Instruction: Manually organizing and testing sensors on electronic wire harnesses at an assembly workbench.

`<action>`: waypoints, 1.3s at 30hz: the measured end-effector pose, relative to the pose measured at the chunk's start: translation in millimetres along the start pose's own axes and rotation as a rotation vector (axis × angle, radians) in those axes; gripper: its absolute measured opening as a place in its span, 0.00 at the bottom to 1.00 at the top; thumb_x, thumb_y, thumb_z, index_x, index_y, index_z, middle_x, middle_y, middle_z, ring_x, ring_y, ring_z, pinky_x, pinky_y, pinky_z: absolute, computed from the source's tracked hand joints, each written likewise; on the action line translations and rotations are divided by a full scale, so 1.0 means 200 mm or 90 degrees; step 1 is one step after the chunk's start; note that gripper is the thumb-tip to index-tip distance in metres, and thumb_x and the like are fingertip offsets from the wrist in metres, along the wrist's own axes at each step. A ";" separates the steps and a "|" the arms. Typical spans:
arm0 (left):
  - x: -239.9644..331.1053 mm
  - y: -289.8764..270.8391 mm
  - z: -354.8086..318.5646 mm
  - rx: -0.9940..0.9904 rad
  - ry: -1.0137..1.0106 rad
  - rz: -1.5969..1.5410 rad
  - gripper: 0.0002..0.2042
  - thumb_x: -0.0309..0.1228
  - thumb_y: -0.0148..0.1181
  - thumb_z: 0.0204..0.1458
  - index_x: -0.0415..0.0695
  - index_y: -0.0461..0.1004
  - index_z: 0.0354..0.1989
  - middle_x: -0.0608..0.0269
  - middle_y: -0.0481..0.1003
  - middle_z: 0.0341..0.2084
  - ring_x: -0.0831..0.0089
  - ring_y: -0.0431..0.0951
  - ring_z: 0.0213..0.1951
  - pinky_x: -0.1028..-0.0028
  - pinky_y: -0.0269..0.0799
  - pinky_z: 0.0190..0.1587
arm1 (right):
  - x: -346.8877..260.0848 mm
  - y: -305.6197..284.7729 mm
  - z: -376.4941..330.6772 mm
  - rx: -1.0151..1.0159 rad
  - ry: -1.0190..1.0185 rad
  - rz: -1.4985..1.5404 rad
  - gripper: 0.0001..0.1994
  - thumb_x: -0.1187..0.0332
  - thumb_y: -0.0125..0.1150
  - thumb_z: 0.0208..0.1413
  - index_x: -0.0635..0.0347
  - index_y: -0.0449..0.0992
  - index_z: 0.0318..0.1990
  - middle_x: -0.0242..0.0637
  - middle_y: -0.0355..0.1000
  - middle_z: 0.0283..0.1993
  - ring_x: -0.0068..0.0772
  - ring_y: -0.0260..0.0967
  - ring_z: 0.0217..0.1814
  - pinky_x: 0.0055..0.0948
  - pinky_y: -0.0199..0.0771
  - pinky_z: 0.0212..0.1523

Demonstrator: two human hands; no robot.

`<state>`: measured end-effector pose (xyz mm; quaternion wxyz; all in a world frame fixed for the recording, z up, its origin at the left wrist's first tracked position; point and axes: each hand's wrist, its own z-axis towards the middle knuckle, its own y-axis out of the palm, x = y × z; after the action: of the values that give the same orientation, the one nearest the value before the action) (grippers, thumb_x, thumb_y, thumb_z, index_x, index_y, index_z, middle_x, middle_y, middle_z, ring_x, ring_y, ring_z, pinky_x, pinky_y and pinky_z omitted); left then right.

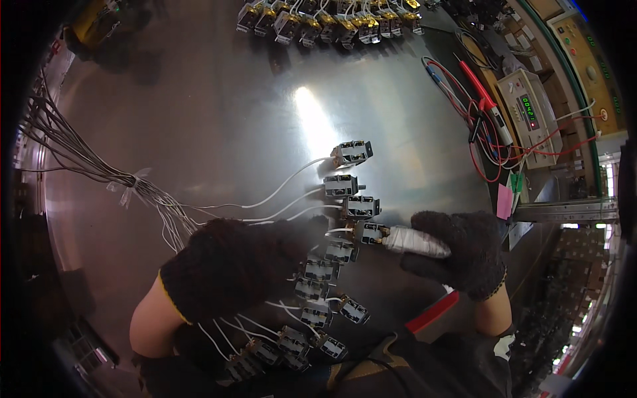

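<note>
The person's two hands, both in dark knitted gloves, work over a shiny metal tabletop [219, 99] near its near edge. The left hand [232, 265] lies palm down with its forearm coming in from the lower left, bare skin showing between glove cuff and sleeve; it rests over the white wires [285, 186] that lead to a column of small grey connector blocks [342, 186], and whether its fingers are spread or closed on anything cannot be told, since the glove hides them. The right hand [464, 255] reaches in from the lower right, its forearm angled up toward the middle of the tabletop, and its fingers are clamped around a tape-wrapped probe [415, 241] held almost level and pointing left. The tip of the probe touches one connector block [367, 232] in the middle of the column, just right of the left hand. More blocks of the same kind trail from there down toward the near edge. At the far edge stands a row of yellow-and-grey components [332, 23]. Toward the right edge lie red and blue test leads [478, 113], and beside them sits a beige meter with a green display [531, 109]. A bundle of grey wires [79, 156] fans out toward the left edge.
</note>
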<state>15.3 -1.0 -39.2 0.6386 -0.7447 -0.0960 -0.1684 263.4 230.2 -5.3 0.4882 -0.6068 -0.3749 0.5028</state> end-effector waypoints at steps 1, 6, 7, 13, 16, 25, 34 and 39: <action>-0.01 0.00 0.01 0.001 0.004 0.001 0.35 0.39 0.68 0.54 0.50 0.64 0.72 0.58 0.81 0.50 0.59 0.85 0.36 0.64 0.81 0.32 | 0.03 0.01 0.00 0.002 -0.017 -0.017 0.28 0.53 0.84 0.37 0.57 0.82 0.45 0.39 0.81 0.29 0.43 0.81 0.28 0.37 0.79 0.30; -0.02 0.00 0.02 -0.027 -0.001 -0.026 0.42 0.48 0.69 0.52 0.50 0.59 0.75 0.58 0.81 0.48 0.59 0.84 0.33 0.65 0.80 0.31 | 0.08 0.00 0.06 -0.010 -0.084 -0.051 0.29 0.51 0.85 0.36 0.56 0.83 0.46 0.37 0.80 0.29 0.41 0.80 0.28 0.37 0.76 0.29; -0.02 -0.01 0.02 -0.028 -0.002 -0.027 0.42 0.48 0.69 0.52 0.50 0.59 0.75 0.58 0.81 0.48 0.59 0.84 0.33 0.65 0.80 0.31 | 0.08 0.00 0.06 0.008 -0.112 -0.049 0.30 0.52 0.85 0.35 0.55 0.82 0.47 0.37 0.80 0.29 0.41 0.80 0.28 0.37 0.76 0.29; -0.01 -0.03 0.03 -0.084 -0.024 -0.031 0.40 0.49 0.66 0.55 0.51 0.59 0.76 0.56 0.81 0.45 0.59 0.82 0.30 0.65 0.78 0.29 | 0.13 0.04 0.03 0.022 -0.162 -0.030 0.27 0.57 0.72 0.48 0.47 0.79 0.59 0.32 0.73 0.26 0.39 0.75 0.26 0.41 0.69 0.26; -0.02 -0.01 0.01 -0.054 -0.012 -0.035 0.39 0.48 0.66 0.56 0.51 0.60 0.75 0.56 0.81 0.44 0.59 0.82 0.29 0.65 0.77 0.28 | 0.14 0.06 0.03 0.036 -0.187 -0.051 0.27 0.58 0.71 0.48 0.47 0.79 0.59 0.32 0.73 0.25 0.38 0.74 0.26 0.41 0.68 0.24; -0.05 0.04 0.01 0.013 0.020 -0.001 0.37 0.47 0.64 0.57 0.49 0.61 0.74 0.59 0.81 0.42 0.62 0.82 0.27 0.65 0.74 0.23 | 0.13 0.05 0.06 0.032 -0.136 -0.023 0.27 0.54 0.79 0.41 0.51 0.82 0.51 0.34 0.77 0.28 0.39 0.77 0.28 0.37 0.71 0.29; -0.06 0.01 0.02 0.067 0.012 -0.054 0.41 0.52 0.66 0.54 0.49 0.61 0.75 0.57 0.82 0.42 0.61 0.81 0.26 0.65 0.75 0.24 | -0.07 0.05 0.09 0.013 0.021 0.342 0.24 0.59 0.79 0.44 0.62 0.85 0.48 0.42 0.84 0.45 0.41 0.84 0.44 0.38 0.82 0.43; -0.09 0.04 0.10 0.099 0.027 -0.086 0.42 0.54 0.68 0.52 0.50 0.62 0.75 0.57 0.82 0.42 0.61 0.81 0.25 0.65 0.76 0.24 | -0.08 0.07 0.14 -0.047 0.002 0.075 0.27 0.55 0.83 0.38 0.60 0.85 0.46 0.41 0.82 0.37 0.42 0.82 0.34 0.35 0.80 0.36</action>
<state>4.9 17.6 -55.7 0.6838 -0.6807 -0.1453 -0.2191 232.1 216.9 -14.8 0.4354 -0.6462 -0.3562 0.5157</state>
